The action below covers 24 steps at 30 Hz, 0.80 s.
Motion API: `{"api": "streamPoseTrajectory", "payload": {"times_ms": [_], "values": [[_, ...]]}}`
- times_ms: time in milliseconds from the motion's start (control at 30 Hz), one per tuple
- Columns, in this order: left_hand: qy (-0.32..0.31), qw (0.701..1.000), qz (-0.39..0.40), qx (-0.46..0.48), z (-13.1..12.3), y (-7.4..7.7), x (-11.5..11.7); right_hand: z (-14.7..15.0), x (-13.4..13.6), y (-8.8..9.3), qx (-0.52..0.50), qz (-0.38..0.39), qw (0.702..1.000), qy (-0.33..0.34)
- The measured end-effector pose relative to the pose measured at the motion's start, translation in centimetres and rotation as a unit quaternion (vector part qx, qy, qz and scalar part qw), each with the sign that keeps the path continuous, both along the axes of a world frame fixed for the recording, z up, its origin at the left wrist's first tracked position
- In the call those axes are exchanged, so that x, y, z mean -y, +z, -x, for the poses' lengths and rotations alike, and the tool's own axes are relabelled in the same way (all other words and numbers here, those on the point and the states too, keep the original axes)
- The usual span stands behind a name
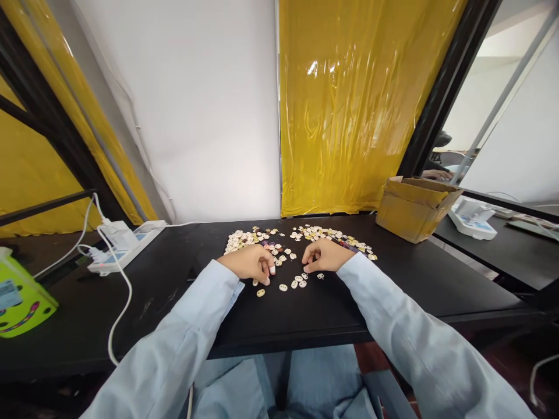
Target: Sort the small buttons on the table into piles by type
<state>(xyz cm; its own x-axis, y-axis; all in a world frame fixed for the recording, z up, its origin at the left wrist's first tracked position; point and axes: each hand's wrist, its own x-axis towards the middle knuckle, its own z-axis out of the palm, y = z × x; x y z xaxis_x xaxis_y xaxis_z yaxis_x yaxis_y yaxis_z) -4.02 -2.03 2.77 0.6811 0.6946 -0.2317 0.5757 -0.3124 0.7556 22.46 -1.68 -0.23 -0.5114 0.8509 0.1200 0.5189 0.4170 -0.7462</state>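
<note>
My left hand (253,263) is at the near edge of the left pile of small oval pieces (239,240), which are cream coloured with dark marks. Its fingers curl down towards the thumb in a pinch. Something white shows at one fingertip, a piece or a wrapping; I cannot tell which. My right hand (327,255) rests in front of the right pile of oval pieces (318,233), thumb and forefinger drawn together low over the table. Whatever they hold is too small to make out. Between my hands lie loose oval pieces (283,287), and a yellowish piece (261,293) sits closer to me.
A cardboard box (414,209) stands at the right back of the black table (174,314). On the left are a white power strip (126,247) with plugs and cables, and a green container (21,297). A yellow plastic curtain (349,105) hangs behind the table.
</note>
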Motion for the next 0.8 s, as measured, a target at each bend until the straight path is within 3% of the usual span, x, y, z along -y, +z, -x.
{"api": "streamPoseTrajectory", "payload": {"times_ms": [233,367,567,800], "values": [[0.006,0.998,-0.009,0.063,-0.2,-0.5,-0.1,0.7,0.2,-0.2,0.006,-0.007,1.000,-0.006],[0.007,0.999,0.004,0.048,0.0,-0.5,-0.1,0.7,-0.1,-0.3,-0.056,0.020,0.997,-0.040],[0.013,0.999,-0.017,0.037,0.3,-0.5,-0.2,0.7,-0.6,-0.4,-0.130,-0.008,0.987,-0.095],[0.013,0.998,-0.062,0.029,-0.2,-0.1,0.1,1.7,-0.2,-0.2,-0.182,0.079,0.974,-0.107]]}}
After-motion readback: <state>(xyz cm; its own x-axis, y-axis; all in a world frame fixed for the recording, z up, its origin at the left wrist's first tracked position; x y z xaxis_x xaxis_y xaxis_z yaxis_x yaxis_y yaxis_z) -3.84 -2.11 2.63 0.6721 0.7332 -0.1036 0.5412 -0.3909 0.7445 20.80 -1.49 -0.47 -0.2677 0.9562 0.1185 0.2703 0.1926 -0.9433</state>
